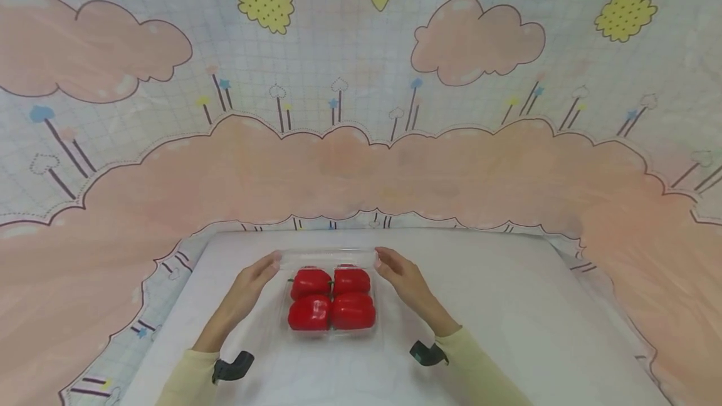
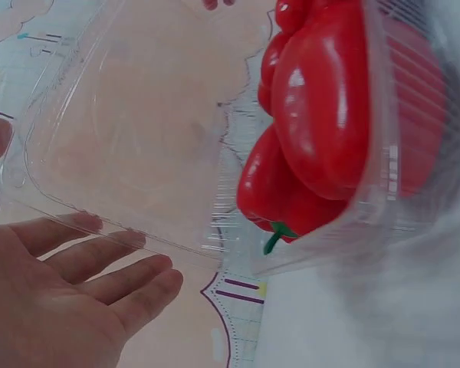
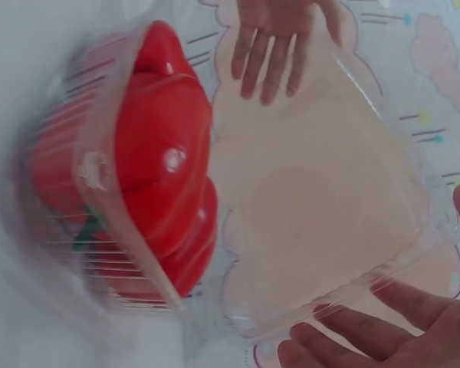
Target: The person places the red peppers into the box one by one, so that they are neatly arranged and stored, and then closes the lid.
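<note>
A clear plastic clamshell box (image 1: 329,334) stands on the table with several red bell peppers (image 1: 353,311) in it; green stems show on some. Its hinged lid (image 2: 130,146) is raised, tilted up at the far side. My left hand (image 1: 248,287) is at the lid's left edge, fingers nearly straight along its side and thumb by its outer rim. Opposite it, my right hand (image 1: 408,281) touches the lid's right edge with extended fingers (image 3: 360,330), the thumb near the rim. Neither hand touches the peppers.
A white-covered table (image 1: 479,306) lies under the box. Behind and around it hangs a patterned cloth (image 1: 361,168) with clouds and stars. Dark wrist-worn devices (image 1: 234,367) sit at both sleeves.
</note>
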`<state>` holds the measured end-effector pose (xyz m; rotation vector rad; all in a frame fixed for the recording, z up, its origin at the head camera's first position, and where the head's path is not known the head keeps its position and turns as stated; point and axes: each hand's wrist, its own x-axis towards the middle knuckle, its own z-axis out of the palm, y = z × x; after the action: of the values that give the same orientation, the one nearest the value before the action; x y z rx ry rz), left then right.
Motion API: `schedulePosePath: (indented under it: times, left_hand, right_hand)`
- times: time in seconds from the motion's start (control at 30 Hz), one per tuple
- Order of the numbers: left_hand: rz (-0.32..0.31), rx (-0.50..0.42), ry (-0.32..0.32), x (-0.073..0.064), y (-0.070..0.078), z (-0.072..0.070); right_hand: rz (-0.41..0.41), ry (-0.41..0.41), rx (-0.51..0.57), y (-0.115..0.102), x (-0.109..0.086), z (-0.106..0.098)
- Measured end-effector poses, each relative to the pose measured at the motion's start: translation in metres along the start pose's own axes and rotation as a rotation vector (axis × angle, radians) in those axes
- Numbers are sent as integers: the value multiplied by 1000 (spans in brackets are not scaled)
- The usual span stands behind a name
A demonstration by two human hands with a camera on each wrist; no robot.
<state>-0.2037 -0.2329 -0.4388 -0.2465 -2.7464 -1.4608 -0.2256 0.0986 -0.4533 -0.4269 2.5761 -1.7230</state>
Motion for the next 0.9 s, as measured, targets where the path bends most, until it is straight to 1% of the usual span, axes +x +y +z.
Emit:
schedulePosePath:
  times: [0.2, 0.4, 0.47, 0.63, 0.7, 0.9]
  left_hand:
    - [31, -28, -3, -3, -8, 6]
    - [34, -55, -15, -7, -13, 11]
    - [32, -50, -16, -9, -14, 13]
    - [23, -6, -11, -11, -20, 17]
    - [24, -5, -16, -12, -21, 18]
    - [6, -26, -39, -15, -21, 19]
  right_hand:
    - [-30, -45, 48, 12, -2, 0]
    - [-37, -67, 57, 23, -4, 1]
    - [-52, -72, 58, 26, -5, 1]
    - [-95, -80, 51, 31, -8, 1]
    - [-95, -83, 41, 32, -9, 1]
    - [-59, -90, 10, 37, -12, 3]
